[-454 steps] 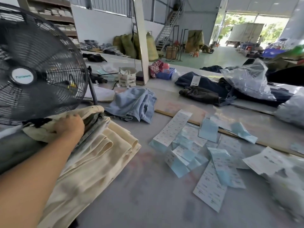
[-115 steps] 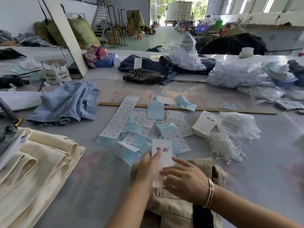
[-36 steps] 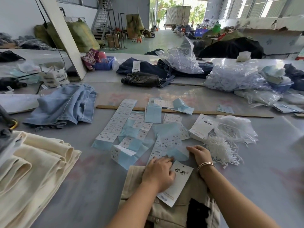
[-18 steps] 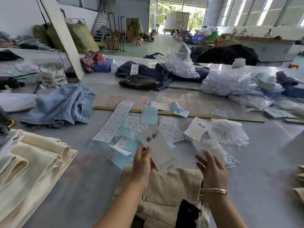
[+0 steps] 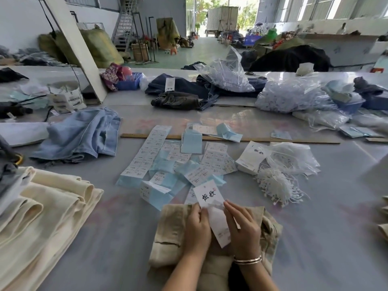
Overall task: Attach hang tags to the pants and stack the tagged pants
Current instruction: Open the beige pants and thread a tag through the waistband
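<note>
Beige pants (image 5: pixel 174 229) lie folded on the grey table in front of me. Over them my left hand (image 5: pixel 197 229) and my right hand (image 5: pixel 244 229) both pinch a white hang tag (image 5: pixel 210 195) with black script, and a second white card (image 5: pixel 219 227) hangs between the hands. A stack of cream pants (image 5: pixel 48 211) lies at the left. Another pile of white hang tags (image 5: pixel 251 157) sits beside a bundle of white tag strings (image 5: pixel 277 186) to the right.
Sticker sheets on blue backing (image 5: pixel 168 162) are spread across the middle of the table. Light blue jeans (image 5: pixel 84 133) lie at the left, dark jeans (image 5: pixel 180 97) further back. Clear plastic bags (image 5: pixel 294 95) fill the right side. A wooden ruler (image 5: pixel 273 140) crosses the table.
My hands have come down onto the beige pants and drawn together. My right hand, open and apart half a second ago, now pinches the tag with my left.
</note>
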The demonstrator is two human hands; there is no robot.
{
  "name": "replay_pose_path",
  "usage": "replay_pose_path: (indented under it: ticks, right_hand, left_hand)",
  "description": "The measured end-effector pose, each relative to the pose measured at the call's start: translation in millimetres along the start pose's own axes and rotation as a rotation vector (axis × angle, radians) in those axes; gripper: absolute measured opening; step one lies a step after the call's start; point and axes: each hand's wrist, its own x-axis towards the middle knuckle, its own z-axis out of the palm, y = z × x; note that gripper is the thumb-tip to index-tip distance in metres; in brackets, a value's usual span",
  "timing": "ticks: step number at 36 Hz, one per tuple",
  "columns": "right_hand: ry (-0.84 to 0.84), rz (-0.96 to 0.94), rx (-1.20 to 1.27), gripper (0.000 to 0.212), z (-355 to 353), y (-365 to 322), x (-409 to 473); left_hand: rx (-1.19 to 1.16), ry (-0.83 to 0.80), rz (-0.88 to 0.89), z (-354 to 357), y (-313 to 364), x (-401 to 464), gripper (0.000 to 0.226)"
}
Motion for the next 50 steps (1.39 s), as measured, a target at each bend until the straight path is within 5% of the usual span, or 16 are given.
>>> replay_pose_path:
  ticks: [8, 19, 29, 36, 42, 44, 47, 50]
  right_hand:
    - [0.050, -0.068, -0.028, 0.042, 2, 3, 0]
    - [-0.116, -0.107, -0.096, 0.009, 9, 8, -6]
    - [-0.258, -0.092, -0.200, 0.009, 5, 2, -6]
    - [-0.425, -0.130, -0.317, 0.033, -6, -11, -9]
    - [-0.507, -0.242, -0.248, 0.033, -51, 10, -5]
    - [-0.402, -0.127, -0.266, 0.045, -71, 29, 7]
    - [-0.273, 0.074, -0.402, 0.016, -97, 67, 40]
    - [-0.438, 0.219, -0.626, 0.017, -112, 97, 69]
  left_hand:
    - [-0.070, 0.017, -0.063, 3, -2, 0, 0.019]
    - [-0.317, 0.064, -0.201, 2, 0, 4, 0.025]
    - [-0.575, -0.040, -0.591, -6, 11, 19, 0.014]
    - [-0.563, -0.078, -0.724, -7, 6, 31, 0.017]
    - [-0.423, -0.003, -0.568, 4, -3, 31, 0.012]
    - [-0.223, 0.026, -0.401, 7, -6, 30, 0.010]
    - [0.070, 0.066, -0.159, 13, -1, 20, 0.016]
    - [0.197, 0.062, -0.031, 21, 3, 10, 0.030]
